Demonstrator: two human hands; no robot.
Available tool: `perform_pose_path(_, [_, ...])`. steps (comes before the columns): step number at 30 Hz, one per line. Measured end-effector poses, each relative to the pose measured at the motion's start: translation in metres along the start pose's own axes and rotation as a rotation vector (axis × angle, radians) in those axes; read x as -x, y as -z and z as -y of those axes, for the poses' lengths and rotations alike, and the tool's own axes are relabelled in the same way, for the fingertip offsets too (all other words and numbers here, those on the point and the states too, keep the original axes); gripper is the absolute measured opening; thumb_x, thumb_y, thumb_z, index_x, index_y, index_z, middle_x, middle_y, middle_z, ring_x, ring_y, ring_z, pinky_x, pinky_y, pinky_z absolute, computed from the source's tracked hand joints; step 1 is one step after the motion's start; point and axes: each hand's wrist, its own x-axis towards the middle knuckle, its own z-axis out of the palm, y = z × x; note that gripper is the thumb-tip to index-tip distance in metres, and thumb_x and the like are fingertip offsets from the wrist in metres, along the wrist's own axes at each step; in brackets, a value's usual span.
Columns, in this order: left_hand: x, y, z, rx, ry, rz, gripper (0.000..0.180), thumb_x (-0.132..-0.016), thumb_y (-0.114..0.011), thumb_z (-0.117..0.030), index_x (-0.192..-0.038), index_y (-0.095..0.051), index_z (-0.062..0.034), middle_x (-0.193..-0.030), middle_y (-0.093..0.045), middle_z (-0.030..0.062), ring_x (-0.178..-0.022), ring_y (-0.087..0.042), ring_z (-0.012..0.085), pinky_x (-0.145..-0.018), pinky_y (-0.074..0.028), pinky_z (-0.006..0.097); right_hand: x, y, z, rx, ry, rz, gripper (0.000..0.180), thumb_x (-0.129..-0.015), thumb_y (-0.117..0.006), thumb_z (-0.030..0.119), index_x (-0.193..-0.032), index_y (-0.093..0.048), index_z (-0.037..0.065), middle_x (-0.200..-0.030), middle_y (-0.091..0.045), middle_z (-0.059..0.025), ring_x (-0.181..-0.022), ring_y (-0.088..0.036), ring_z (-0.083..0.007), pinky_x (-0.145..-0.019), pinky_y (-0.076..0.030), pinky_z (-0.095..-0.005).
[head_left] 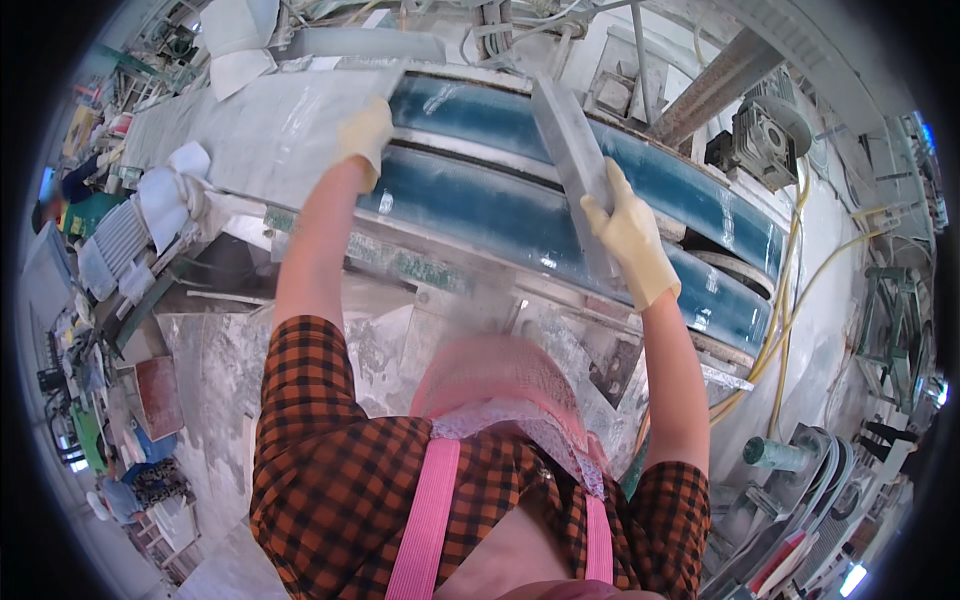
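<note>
Two parallel blue conveyor belts (pixel 470 205) run across the bench ahead of me. My right hand (pixel 635 240), in a pale yellow glove, grips the near right side of a long, narrow grey slab (pixel 568 140). This slab lies crosswise over both belts, its thumb-side edge towards the left. My left hand (pixel 366 140), gloved alike, is at the right edge of a wide whitish slab surface (pixel 260 125) that covers the left part of the belts. Blur hides the left fingers, so their grip on that edge is unclear.
A motor (pixel 765 140) stands beyond the belts at the right, near a slanted beam (pixel 715 85). Yellow hoses (pixel 795 265) hang past the belts' right end. White sheets and a ribbed piece (pixel 120 245) lie at the left. A machine with a green cylinder (pixel 775 453) stands lower right.
</note>
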Motion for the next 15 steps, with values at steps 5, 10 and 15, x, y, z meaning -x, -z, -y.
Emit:
perform_pose_path(5, [0.051,0.041,-0.013,0.403,-0.193,-0.158,0.044,-0.094,-0.042,-0.031,-0.113,-0.062,0.0029,-0.108,-0.066,0.0270,-0.105,-0.062,0.0415,-0.091,-0.048,0.043,-0.003,-0.006,-0.005,0.024,0.037,-0.062,0.064,-0.087,-0.058,0.037,-0.138,-0.044,0.002,-0.097,-0.066,-0.0307,-0.093,-0.063,-0.0459,-0.083,-0.050,-0.0485])
perform_pose_path(10, [0.118,0.010,-0.107,1.164,-0.097,0.073,0.038,-0.091,-0.050,-0.026,-0.105,-0.062,0.0077,-0.093,-0.067,0.0216,-0.089,-0.063,0.0296,-0.082,-0.046,0.039,-0.004,-0.006,-0.006,0.038,-0.025,-0.044,0.062,-0.090,-0.055,0.044,-0.135,-0.047,0.003,-0.096,-0.065,-0.0318,-0.093,-0.063,-0.0466,-0.083,-0.050,-0.0498])
perform_pose_path(15, [0.154,0.004,-0.173,1.306,0.034,0.149,0.034,-0.093,-0.050,-0.024,-0.103,-0.061,0.0060,-0.092,-0.065,0.0132,-0.087,-0.064,0.0211,-0.078,-0.048,0.035,-0.004,-0.006,-0.010,0.000,0.013,-0.087,0.061,-0.093,-0.052,0.047,-0.131,-0.050,0.000,-0.095,-0.065,-0.0322,-0.092,-0.063,-0.0471,-0.081,-0.049,-0.0507])
